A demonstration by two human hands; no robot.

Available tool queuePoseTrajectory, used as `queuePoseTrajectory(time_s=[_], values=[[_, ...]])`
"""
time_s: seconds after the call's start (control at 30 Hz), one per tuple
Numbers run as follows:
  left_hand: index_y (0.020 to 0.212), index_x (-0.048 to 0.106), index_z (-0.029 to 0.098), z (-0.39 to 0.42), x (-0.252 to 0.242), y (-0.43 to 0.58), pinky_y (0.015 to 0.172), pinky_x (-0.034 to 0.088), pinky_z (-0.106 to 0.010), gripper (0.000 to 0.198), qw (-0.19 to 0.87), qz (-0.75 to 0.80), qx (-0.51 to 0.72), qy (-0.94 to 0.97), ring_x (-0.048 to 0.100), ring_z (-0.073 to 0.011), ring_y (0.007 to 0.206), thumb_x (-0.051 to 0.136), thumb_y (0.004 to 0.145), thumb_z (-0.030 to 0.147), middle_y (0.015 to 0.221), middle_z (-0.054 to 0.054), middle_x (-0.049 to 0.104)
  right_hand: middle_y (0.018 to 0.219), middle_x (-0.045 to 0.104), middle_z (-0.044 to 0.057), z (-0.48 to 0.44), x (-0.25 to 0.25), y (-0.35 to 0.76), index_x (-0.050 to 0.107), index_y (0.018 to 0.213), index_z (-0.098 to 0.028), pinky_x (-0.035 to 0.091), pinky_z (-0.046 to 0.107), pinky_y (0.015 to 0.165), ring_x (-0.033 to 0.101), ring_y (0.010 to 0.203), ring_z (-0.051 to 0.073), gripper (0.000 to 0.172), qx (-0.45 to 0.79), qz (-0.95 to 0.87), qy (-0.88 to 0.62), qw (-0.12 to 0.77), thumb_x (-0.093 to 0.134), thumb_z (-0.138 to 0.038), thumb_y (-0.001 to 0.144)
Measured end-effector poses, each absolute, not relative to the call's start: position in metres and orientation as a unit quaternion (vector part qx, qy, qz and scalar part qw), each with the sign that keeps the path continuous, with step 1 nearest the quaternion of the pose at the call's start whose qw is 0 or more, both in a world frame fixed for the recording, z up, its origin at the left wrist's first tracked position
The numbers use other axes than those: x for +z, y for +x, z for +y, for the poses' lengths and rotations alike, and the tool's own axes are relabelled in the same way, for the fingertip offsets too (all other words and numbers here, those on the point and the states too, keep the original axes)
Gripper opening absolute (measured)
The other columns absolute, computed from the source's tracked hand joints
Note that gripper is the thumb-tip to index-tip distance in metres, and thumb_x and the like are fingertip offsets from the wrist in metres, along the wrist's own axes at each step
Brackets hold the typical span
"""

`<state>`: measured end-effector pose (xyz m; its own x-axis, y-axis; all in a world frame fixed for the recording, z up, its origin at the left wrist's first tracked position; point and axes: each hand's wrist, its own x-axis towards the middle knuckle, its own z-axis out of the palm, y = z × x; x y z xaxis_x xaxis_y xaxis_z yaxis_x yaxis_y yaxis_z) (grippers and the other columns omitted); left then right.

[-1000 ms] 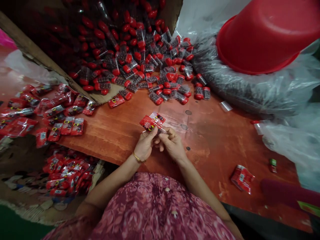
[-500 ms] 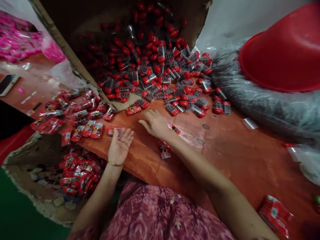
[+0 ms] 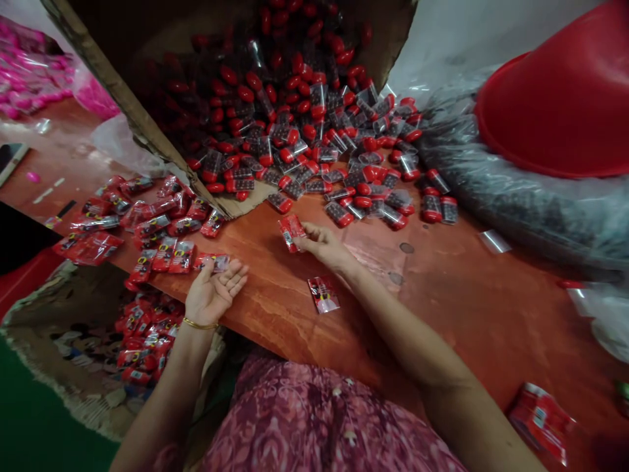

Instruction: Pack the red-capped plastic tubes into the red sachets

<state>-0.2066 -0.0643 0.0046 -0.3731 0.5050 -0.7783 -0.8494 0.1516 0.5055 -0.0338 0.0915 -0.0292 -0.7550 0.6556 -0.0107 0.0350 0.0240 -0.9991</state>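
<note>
My right hand (image 3: 322, 244) reaches forward over the red-brown table (image 3: 442, 295) and pinches a small red packet (image 3: 291, 232) just in front of the spilled pile of red-capped clear capsules (image 3: 314, 144). My left hand (image 3: 215, 293) lies palm up near the table's left edge, fingers spread, with nothing in it, next to a red packet (image 3: 211, 262). Another red packet (image 3: 323, 294) lies flat on the table under my right forearm.
A tipped cardboard box (image 3: 128, 111) spills the capsules. Many filled red packets (image 3: 142, 223) lie at the left, and more fill a basket (image 3: 142, 334) below the table edge. A red basin (image 3: 560, 111) rests on plastic bags at the right. A packet stack (image 3: 540, 413) lies near right.
Both hands held one packet together a second ago. They have separated: the left hand swung left and opened, the right reached forward and picked up a red packet by the box.
</note>
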Motion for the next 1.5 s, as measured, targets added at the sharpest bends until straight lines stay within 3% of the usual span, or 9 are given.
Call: queuePoseTrajectory(time_s=[0.23,0.4,0.53,0.6,0.7,0.83,1.17,1.33,1.5], values=[[0.095,0.06,0.011,-0.071,0.012,-0.199,0.07,0.053,-0.029,0.029,0.507,0.589,0.618,-0.118,0.068,-0.0183,0.077,0.032,0.09,0.019,0.079,-0.008,0.071,0.078,0.068,-0.002,0.076,-0.023,0.022,0.062,0.094,-0.023,0.052,0.022,0.064,0.065,0.068,0.012,0.041,0.833,-0.423,-0.25,0.255,0.078,-0.033,0.058],[0.063,0.055,0.014,-0.077,0.022,-0.172,0.067,0.052,-0.028,0.03,0.508,0.671,0.538,-0.052,0.067,-0.0171,0.066,0.037,0.087,0.019,0.057,-0.006,0.065,0.081,0.069,-0.003,0.069,-0.025,0.049,0.061,0.095,-0.023,0.053,0.026,0.069,0.066,0.069,0.012,0.043,0.843,-0.388,-0.24,0.284,0.079,-0.027,0.056],[0.074,0.062,0.014,-0.066,0.025,-0.123,0.071,0.05,-0.026,0.015,0.419,0.714,0.538,0.158,0.066,-0.0159,0.073,0.065,0.072,0.028,0.074,-0.006,0.07,0.091,0.07,-0.002,0.059,-0.024,0.063,0.058,0.103,-0.023,0.052,0.027,0.076,0.065,0.077,0.013,0.047,0.825,-0.425,-0.22,0.302,0.076,-0.027,0.06],[0.085,0.066,0.015,-0.055,0.024,-0.093,0.082,0.048,-0.027,0.025,0.377,0.69,0.57,0.238,0.065,-0.0172,0.087,0.073,0.062,0.024,0.091,-0.006,0.07,0.099,0.068,0.0,0.052,-0.022,0.07,0.056,0.107,-0.023,0.05,0.026,0.081,0.064,0.085,0.013,0.048,0.792,-0.476,-0.21,0.321,0.074,-0.029,0.063],[0.094,0.068,0.019,-0.043,0.024,-0.056,0.093,0.044,-0.029,0.039,0.382,0.629,0.609,0.294,0.059,-0.0204,0.104,0.076,0.056,0.013,0.111,-0.007,0.066,0.11,0.065,0.003,0.044,-0.02,0.08,0.053,0.112,-0.022,0.047,0.028,0.088,0.061,0.098,0.015,0.048,0.732,-0.55,-0.208,0.343,0.07,-0.032,0.068],[0.09,0.07,0.019,-0.041,0.023,-0.032,0.1,0.039,-0.028,0.035,0.397,0.579,0.642,0.308,0.052,-0.0224,0.116,0.073,0.057,0.007,0.116,-0.006,0.063,0.116,0.062,0.006,0.036,-0.022,0.089,0.049,0.116,-0.022,0.047,0.031,0.089,0.06,0.103,0.017,0.051,0.692,-0.602,-0.204,0.342,0.065,-0.039,0.072],[0.096,0.065,0.016,-0.036,0.004,-0.06,0.073,0.048,-0.024,0.036,0.457,0.594,0.621,0.228,0.063,-0.0136,0.072,0.073,0.062,0.014,0.076,-0.001,0.07,0.114,0.062,0.006,0.025,-0.025,0.074,0.045,0.12,-0.022,0.051,0.029,0.083,0.061,0.101,0.017,0.056,0.746,-0.579,-0.192,0.267,0.065,-0.042,0.071],[0.091,0.064,0.017,-0.035,-0.003,-0.084,0.069,0.047,-0.024,0.025,0.556,0.552,0.613,0.102,0.061,-0.0098,0.063,0.068,0.067,0.013,0.08,0.0,0.069,0.118,0.06,0.009,0.019,-0.033,0.061,0.044,0.121,-0.021,0.05,0.033,0.088,0.06,0.104,0.019,0.059,0.72,-0.586,-0.225,0.296,0.068,-0.038,0.07],[0.091,0.062,0.018,-0.039,-0.005,-0.1,0.072,0.046,-0.024,0.018,0.585,0.515,0.622,0.078,0.062,-0.0099,0.065,0.064,0.073,0.016,0.078,0.0,0.069,0.102,0.066,0.008,0.012,-0.028,0.037,0.056,0.109,-0.018,0.052,0.032,0.08,0.064,0.089,0.018,0.03,0.56,-0.701,-0.285,0.337,0.056,-0.03,0.081]])
